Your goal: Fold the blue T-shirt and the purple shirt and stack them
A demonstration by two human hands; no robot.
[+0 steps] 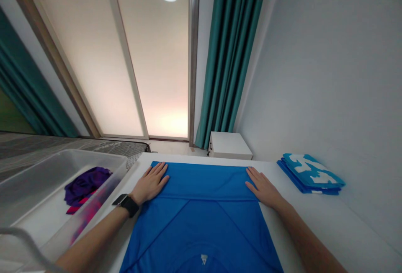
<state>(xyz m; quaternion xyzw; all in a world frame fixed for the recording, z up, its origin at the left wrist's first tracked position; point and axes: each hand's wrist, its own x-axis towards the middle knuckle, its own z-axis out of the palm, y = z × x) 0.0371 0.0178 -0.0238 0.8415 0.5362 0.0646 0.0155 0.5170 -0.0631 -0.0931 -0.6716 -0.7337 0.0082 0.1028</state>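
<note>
A blue shirt (207, 227) lies spread on a white table, its neckline and a small pale logo towards me. Its far part is folded over into a straight band across the top. My left hand (153, 181), with a dark watch (126, 204) on the wrist, rests flat on the far left corner of that band, fingers stretched out. On the far right corner lies my right hand (262, 187), also flat with its fingers apart. Neither hand grasps the cloth. The shirt's nearest part runs out of view at the bottom.
A folded blue-and-white cloth stack (310, 174) sits at the table's right by the wall. To the left stands a clear plastic bin (114, 160) holding purple and red clothing (84, 187). Beyond the table (314, 222) are a white cabinet (230, 145) and a green curtain (234, 55).
</note>
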